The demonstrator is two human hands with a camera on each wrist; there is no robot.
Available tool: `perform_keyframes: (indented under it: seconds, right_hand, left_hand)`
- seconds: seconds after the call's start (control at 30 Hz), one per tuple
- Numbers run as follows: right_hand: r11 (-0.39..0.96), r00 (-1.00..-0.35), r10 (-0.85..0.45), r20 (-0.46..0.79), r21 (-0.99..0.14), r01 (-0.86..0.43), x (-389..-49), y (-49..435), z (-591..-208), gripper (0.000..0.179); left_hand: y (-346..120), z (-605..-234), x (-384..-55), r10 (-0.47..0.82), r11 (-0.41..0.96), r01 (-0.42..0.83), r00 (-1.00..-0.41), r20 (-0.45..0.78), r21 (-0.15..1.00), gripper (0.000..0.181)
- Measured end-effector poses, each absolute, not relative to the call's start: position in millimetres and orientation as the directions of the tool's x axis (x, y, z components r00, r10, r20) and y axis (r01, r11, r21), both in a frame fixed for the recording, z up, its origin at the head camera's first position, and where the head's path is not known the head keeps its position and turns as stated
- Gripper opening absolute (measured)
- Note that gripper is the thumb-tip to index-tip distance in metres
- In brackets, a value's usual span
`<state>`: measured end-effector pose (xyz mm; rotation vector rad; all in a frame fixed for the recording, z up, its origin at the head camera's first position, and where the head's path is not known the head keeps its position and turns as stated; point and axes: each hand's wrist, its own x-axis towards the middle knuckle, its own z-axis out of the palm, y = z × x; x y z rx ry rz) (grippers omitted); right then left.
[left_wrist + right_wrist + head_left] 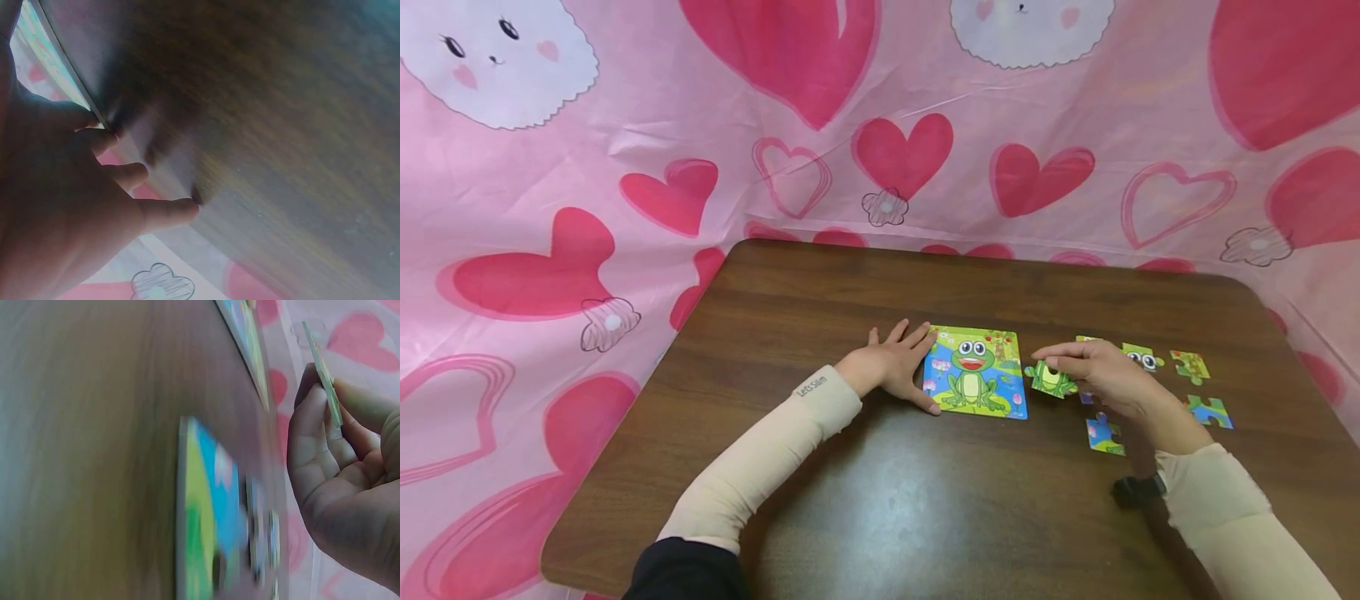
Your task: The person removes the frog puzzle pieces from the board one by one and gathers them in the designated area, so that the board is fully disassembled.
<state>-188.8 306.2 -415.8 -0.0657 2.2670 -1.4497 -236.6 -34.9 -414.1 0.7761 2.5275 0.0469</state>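
Observation:
A square frog picture (973, 379) lies flat on the brown table. My left hand (897, 367) rests at its left edge with fingers spread; in the left wrist view this hand (69, 187) has its fingertips down by the tabletop. To the right of the picture, my right hand (1112, 382) pinches a jigsaw piece (1051, 382) showing the frog's green body and yellow belly. The right wrist view shows that piece (322, 375) edge-on between thumb and fingers, raised off the table. Another jigsaw piece (215, 506) looms blurred in the foreground there.
Loose jigsaw pieces lie right of the picture: one with the frog's eyes (1141, 357), a tree piece (1191, 367), a blue-green piece (1210, 412) and a lower blue piece (1105, 434). Others are partly hidden under my right hand. A pink heart-patterned cloth (820, 192) hangs behind the table (880, 517).

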Motion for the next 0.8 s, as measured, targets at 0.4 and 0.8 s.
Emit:
perform_keyframes:
  seconds: [0.4,0.8]
  right_hand:
    - [0.45,-0.897,-0.261,-0.357,-0.867,0.215,-162,377,-418,0.045]
    - [0.458,-0.888,-0.252,-0.385,-0.856,0.242,-141,423,-426,0.033]
  left_hand:
    - [-34,-414,-237,0.54,0.837,0.514,-0.713,-0.447,0.189,0.126]
    - [-35,-415,-238,0.54,0.837,0.511,-0.713,-0.447,0.195,0.127]
